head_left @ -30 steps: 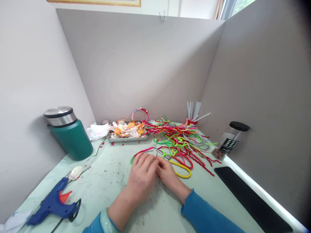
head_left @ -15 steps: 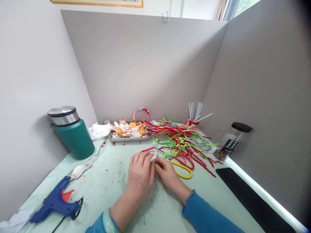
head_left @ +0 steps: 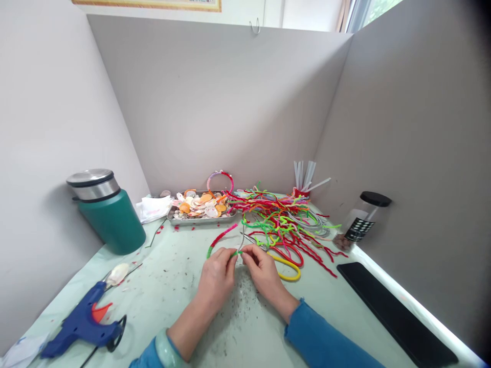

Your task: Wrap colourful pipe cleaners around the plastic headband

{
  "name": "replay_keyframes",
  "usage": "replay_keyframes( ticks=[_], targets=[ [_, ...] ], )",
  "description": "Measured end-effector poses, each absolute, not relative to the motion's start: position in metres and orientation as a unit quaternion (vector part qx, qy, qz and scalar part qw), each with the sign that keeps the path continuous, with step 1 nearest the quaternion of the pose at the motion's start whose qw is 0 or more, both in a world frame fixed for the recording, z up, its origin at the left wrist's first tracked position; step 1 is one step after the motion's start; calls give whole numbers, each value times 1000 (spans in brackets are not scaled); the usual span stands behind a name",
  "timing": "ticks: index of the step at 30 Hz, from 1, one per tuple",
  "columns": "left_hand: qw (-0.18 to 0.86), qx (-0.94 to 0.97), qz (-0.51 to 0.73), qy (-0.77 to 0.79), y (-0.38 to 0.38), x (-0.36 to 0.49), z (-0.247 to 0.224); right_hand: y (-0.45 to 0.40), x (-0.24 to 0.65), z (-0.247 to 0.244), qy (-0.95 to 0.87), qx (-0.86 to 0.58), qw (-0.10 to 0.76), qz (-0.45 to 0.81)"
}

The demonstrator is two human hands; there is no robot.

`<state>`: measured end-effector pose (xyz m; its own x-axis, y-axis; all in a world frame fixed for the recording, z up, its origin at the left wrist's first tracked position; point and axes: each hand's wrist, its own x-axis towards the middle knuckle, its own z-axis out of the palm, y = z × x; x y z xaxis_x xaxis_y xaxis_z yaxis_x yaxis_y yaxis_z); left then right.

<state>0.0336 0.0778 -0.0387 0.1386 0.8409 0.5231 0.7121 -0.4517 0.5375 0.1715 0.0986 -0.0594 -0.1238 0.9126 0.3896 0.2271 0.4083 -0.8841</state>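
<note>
My left hand (head_left: 218, 271) pinches a thin hoop (head_left: 221, 236) partly wrapped in fuzzy pink, red and green; a bare grey stretch shows on its right side. Facing it, my right hand (head_left: 263, 268) is closed with thumb and forefinger on a green pipe cleaner (head_left: 238, 252) where it meets the hoop. The fingertips of both hands are close together, and the part of the hoop inside the left fist is hidden. Scissors (head_left: 287, 273) with yellow and red handles lie just beyond my right hand, beside a heap of coloured pipe cleaners (head_left: 276, 209).
At the left are a blue glue gun (head_left: 82, 322) and a green bottle (head_left: 111, 220). A metal tray (head_left: 203, 221) of shells and a finished-looking pink ring (head_left: 220, 174) stand at the back. Rightward are glue sticks (head_left: 305, 176), a black-lidded jar (head_left: 358, 225) and a black slab (head_left: 395, 312).
The hands have drawn slightly lower and the hoop's pink, red and green side now shows more, left of the fingers. Both hands keep pinching. The whole view has shifted slightly.
</note>
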Motion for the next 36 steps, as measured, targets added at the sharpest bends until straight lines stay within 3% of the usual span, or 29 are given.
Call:
replay_keyframes(
  ticks=[10, 22, 33, 36],
  targets=[
    [45, 720, 421, 550, 83, 28, -44, 95, 173, -57, -738, -406, 497, 209],
    [7, 781, 294, 551, 77, 31, -41, 91, 174, -57, -764, -403, 478, 158],
    [130, 689, 349, 621, 79, 30, -32, 93, 174, -57, -662, -443, 574, 188],
    [180, 664, 358, 631, 80, 30, -29, 96, 175, -60, -655, -456, 560, 223]
  ],
)
